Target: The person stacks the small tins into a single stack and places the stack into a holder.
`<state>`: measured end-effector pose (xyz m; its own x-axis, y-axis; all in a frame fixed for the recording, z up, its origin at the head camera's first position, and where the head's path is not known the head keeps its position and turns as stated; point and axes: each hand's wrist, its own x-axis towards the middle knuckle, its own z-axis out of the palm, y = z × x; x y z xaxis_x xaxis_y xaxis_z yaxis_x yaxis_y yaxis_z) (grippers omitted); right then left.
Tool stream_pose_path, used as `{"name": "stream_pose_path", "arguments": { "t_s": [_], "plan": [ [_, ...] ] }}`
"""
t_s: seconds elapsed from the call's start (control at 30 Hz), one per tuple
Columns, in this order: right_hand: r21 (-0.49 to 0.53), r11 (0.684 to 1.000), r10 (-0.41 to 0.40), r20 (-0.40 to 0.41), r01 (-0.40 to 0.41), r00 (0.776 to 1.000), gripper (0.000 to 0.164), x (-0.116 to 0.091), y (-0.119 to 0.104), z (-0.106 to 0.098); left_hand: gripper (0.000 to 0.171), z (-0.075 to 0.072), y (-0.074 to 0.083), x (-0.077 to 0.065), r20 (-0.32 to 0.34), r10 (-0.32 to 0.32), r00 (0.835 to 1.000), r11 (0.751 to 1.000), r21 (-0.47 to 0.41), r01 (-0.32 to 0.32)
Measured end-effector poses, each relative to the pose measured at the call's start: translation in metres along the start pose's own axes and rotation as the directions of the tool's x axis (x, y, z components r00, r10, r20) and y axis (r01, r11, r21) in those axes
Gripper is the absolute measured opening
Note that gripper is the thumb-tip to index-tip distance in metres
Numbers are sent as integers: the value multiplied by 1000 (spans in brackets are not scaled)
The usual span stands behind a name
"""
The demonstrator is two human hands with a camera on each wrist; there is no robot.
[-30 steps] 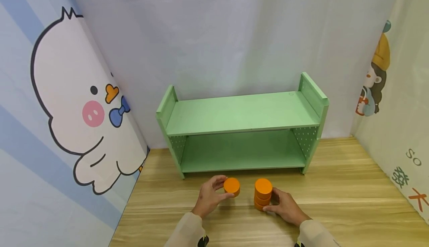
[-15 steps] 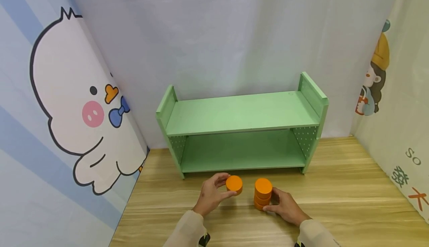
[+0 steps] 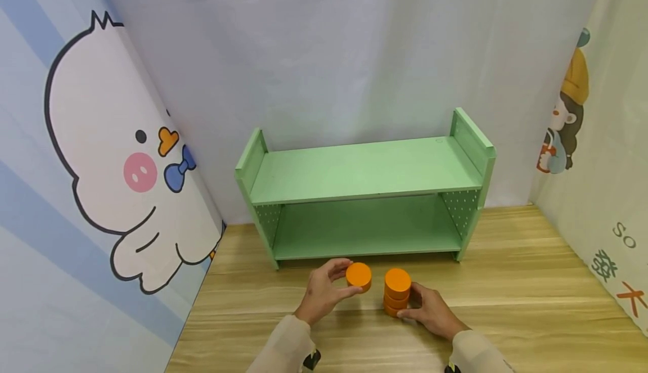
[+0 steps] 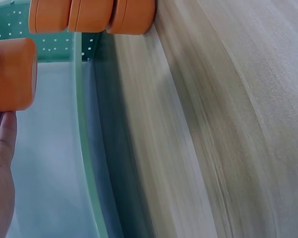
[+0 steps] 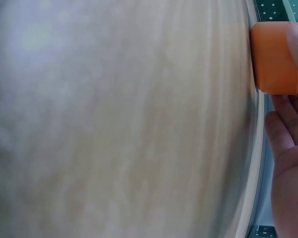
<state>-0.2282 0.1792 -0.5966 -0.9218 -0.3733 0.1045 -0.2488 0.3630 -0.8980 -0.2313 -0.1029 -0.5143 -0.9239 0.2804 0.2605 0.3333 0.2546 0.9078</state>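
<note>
My left hand (image 3: 321,288) pinches a short orange round container (image 3: 359,274) between thumb and fingers, raised over the table. In the left wrist view that container (image 4: 12,74) shows a rounded edge, with fingertips under its side. Just to its right stands an upright stack of three matching orange containers (image 3: 397,284), also seen as a row of orange containers (image 4: 92,15) in the left wrist view. My right hand (image 3: 432,312) grips the stack low on its right side. In the right wrist view, thumb and fingers hold the lowest orange container (image 5: 275,57).
A green two-tier shelf (image 3: 364,173) with perforated side panels stands directly behind the hands. Wooden table (image 3: 516,283) surface extends to both sides. A grey cloth (image 3: 324,52) hangs behind, with printed cartoon panels at left and right.
My left hand has moved right and slightly away from me with the orange container, narrowing its gap to the stack. My right hand and the stack have stayed in place.
</note>
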Motion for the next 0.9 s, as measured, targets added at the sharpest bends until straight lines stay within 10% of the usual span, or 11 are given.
{"name": "stream_pose_path", "arguments": {
  "t_s": [0.9],
  "plan": [
    [-14,1000,18,-6,-18,1000,69,1,0,-1,53,11,9,6,18,65,998,997,34,-65]
  ]
}}
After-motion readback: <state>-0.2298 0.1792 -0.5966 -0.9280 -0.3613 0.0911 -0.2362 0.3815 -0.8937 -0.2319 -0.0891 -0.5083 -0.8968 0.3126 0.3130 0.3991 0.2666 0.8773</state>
